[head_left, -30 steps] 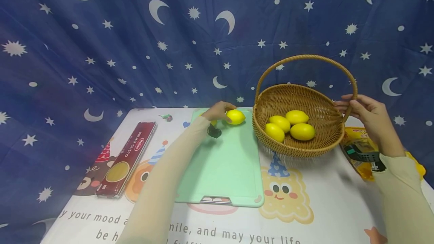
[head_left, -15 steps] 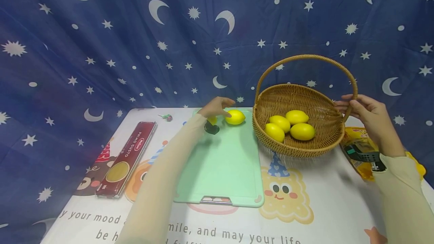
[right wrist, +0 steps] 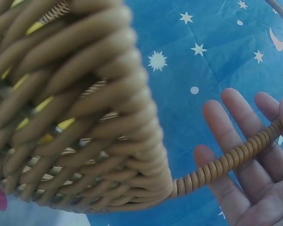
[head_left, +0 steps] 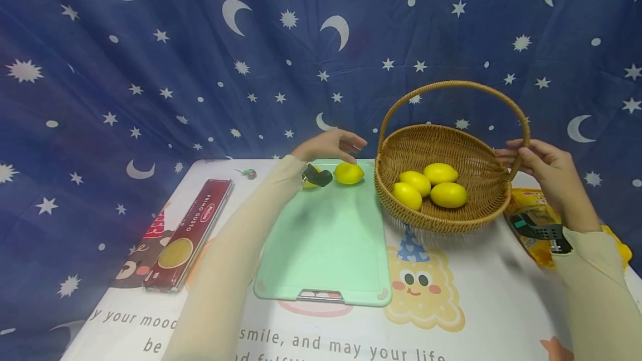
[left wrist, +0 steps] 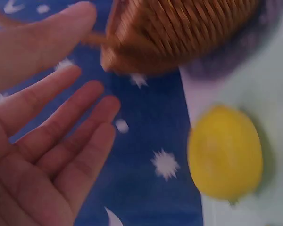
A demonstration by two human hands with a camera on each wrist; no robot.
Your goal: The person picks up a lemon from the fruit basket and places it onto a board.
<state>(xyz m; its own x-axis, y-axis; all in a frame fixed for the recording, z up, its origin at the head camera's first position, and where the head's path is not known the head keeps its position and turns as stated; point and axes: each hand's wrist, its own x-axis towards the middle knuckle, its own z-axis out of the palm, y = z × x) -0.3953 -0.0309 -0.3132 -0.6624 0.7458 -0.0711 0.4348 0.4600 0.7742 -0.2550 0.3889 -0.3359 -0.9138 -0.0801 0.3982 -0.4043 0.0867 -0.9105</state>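
Mid-frame, I see the left hand (head_left: 328, 145) spread, empty, by a plump yellow lemon (head_left: 349, 173); the right hand (head_left: 548, 167) pinches the coiled tan basket handle (head_left: 454, 84).

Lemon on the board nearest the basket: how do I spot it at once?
In the head view, find the wicker basket, then the green board to its left. Of two showing at the board's far end, it is the right-hand lemon, largely in view; its neighbour is partly hidden by a black wristband.

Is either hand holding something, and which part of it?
The right hand holds the basket by its handle, low on the right side. The left hand holds nothing.
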